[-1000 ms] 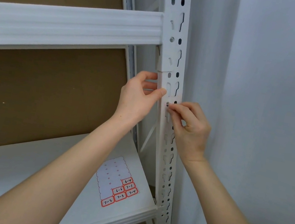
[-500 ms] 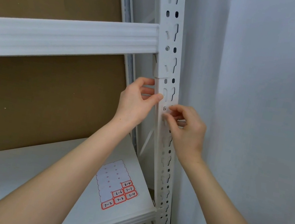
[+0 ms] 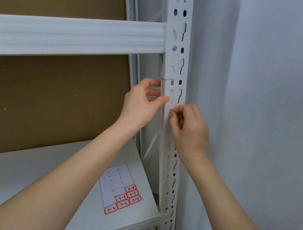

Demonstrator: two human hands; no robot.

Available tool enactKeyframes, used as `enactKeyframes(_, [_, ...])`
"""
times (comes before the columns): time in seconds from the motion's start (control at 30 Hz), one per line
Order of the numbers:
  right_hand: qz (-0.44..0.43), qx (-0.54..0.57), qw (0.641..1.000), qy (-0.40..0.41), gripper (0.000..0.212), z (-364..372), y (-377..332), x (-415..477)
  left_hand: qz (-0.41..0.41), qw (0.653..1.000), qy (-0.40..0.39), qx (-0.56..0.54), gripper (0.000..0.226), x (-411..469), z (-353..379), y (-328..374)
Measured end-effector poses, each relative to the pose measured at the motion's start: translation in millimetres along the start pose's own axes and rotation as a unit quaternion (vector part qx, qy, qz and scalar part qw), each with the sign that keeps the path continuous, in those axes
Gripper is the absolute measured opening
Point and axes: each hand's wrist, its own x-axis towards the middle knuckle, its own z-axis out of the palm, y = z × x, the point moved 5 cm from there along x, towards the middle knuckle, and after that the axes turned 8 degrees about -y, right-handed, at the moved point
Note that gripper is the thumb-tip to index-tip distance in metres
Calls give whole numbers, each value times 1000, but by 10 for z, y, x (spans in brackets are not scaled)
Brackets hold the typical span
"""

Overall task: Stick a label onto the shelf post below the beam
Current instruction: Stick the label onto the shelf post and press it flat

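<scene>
The white slotted shelf post [image 3: 171, 179] rises on the right, and the white beam [image 3: 69, 35] hooks into it. Just below the beam's bracket, my left hand [image 3: 140, 104] grips the post, thumb on its front face and fingers behind its edge. My right hand [image 3: 190, 130] is at the post's front face a little lower. Its fingers are curled and the fingertips are pinched together against the metal. The label itself is hidden under those fingertips; only a small grey speck shows there.
A label sheet [image 3: 114, 185] lies on the white shelf board [image 3: 23, 183] near the post, with several red-bordered numbered labels at its lower end. Brown cardboard [image 3: 38, 95] backs the shelf. A grey wall [image 3: 268, 115] stands close on the right.
The view has tilted up, so the beam and hands sit lower in the frame. My right hand's fingers have curled tighter against the post. My left hand keeps its grip.
</scene>
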Motion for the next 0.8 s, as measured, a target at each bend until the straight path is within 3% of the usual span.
enactKeyframes(0.27, [105, 54, 993, -26, 7, 17, 84, -50, 1, 1000, -2, 6, 32, -9, 0, 18])
enactKeyframes(0.57, [42, 69, 997, 5, 11, -5, 42, -56, 0, 1000, -2, -1, 31, -7, 3, 4])
enactKeyframes(0.8, [6, -21, 1000, -1, 19, -1, -13, -9, -2, 1000, -1, 0, 31, -2, -2, -4])
